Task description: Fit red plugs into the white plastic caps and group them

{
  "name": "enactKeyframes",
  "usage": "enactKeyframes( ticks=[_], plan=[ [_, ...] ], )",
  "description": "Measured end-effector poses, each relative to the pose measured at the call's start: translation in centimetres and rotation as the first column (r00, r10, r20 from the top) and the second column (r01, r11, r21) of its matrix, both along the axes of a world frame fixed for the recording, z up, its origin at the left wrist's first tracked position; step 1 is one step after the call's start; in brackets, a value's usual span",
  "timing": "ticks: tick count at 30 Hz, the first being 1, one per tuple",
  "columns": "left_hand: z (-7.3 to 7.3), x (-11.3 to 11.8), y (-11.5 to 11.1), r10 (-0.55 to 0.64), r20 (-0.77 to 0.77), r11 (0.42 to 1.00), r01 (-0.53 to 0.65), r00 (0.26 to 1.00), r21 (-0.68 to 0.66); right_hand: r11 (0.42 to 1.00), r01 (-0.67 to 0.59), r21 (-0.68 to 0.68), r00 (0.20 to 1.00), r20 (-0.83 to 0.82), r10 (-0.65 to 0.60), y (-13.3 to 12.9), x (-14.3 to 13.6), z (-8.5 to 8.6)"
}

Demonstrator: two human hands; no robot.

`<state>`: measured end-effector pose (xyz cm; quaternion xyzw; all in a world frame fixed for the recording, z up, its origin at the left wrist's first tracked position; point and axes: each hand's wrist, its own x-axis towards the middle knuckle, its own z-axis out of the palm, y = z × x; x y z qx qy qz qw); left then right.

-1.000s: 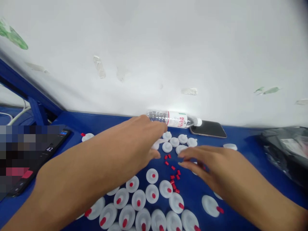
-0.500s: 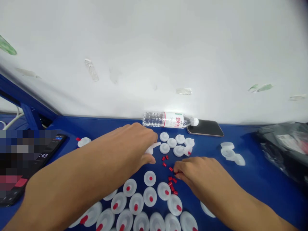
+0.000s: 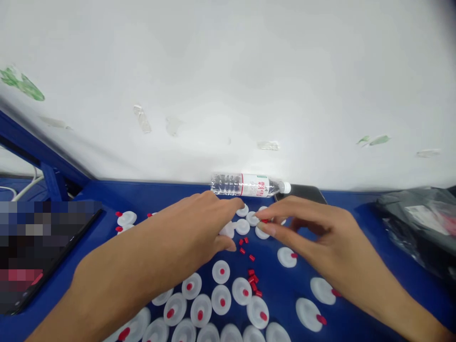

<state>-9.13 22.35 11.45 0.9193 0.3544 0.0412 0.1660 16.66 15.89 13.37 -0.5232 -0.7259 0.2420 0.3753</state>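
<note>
My left hand (image 3: 199,228) is closed on a translucent white plastic nozzle cap (image 3: 228,230), its narrow spout pointing right. Between the thumb and forefinger of my right hand (image 3: 317,232) is a small red tip (image 3: 264,220), raised over the white caps. Several bare white caps (image 3: 242,227) lie below and between my hands. Loose red tips (image 3: 253,279) are scattered on the blue table nearer to me. Many white caps with red tips in them (image 3: 223,299) stand in the foreground, some partly hidden by my left forearm.
A clear plastic bottle (image 3: 228,185) lies on its side by the wall, with a dark phone (image 3: 309,194) beside it. Another phone (image 3: 53,266), partly blurred out, is at the left. A dark plastic bag (image 3: 420,213) sits at the right edge. More tipped caps (image 3: 308,314) lie under my right forearm.
My right hand has risen from the loose red tips toward my left hand, now with a red tip pinched in it. My left hand still holds the white cap; the view has tilted slightly up.
</note>
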Motion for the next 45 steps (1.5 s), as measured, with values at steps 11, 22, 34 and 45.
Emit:
enactKeyframes(
  ticks=[11, 22, 34, 45],
  plan=[
    [3.4, 2.8, -1.8, 0.044, 0.147, 0.995, -0.03, 0.988, -0.092, 0.997, 0.076, 0.022, 0.972, -0.223, -0.069, -0.7, -1.1, -0.1],
    [5.1, 3.1, -1.9, 0.072, 0.196, 0.996, -0.06, 0.978, -0.07, 0.993, 0.116, -0.019, 0.963, -0.242, -0.117, -0.5, -0.1, 0.3],
    [3.6, 2.4, -1.4, -0.013, 0.113, 1.0, 0.014, 0.993, -0.005, 0.988, 0.016, 0.155, 0.999, -0.053, -0.008, -0.4, -0.3, 0.0],
    [6.7, 0.0, -0.7, 0.14, 0.146, 0.965, -0.168, 0.979, 0.201, 0.95, -0.311, -0.026, 0.896, 0.327, 0.302, -1.3, -2.2, -5.5]
  ],
)
